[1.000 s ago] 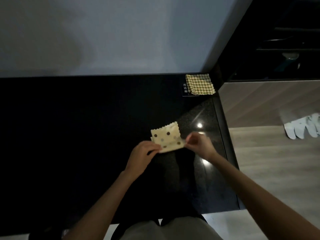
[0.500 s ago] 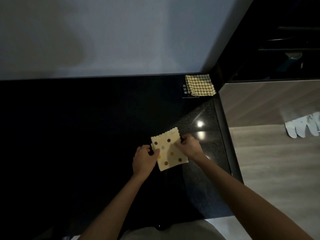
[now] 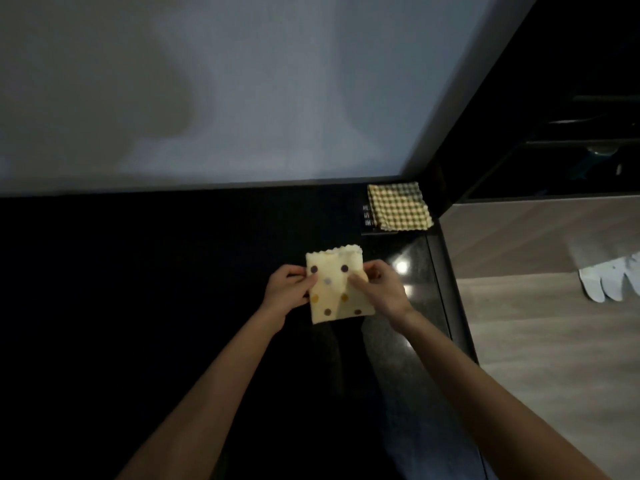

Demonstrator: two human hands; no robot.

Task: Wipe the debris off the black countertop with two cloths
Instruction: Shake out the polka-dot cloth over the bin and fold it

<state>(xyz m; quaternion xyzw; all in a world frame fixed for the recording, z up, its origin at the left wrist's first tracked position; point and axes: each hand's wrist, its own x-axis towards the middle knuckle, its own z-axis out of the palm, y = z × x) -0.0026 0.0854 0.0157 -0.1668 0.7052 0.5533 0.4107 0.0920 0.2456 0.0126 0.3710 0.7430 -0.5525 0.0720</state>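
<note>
Black countertop (image 3: 138, 323) | dotted cloth (image 3: 329, 306) pinched by fingers of left hand (image 3: 287, 292), right hand (image 3: 381, 289) | right edge near

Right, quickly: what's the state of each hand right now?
Left hand: closed, pinching the left edge of the dotted cloth.
Right hand: closed, pinching the same cloth's right side.

Dim, soft frame; glare spots on black countertop (image 3: 420, 306), wide-angle bending.

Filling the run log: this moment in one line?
left hand, right hand pinch dotted cloth | checked cloth lies at countertop corner
</note>
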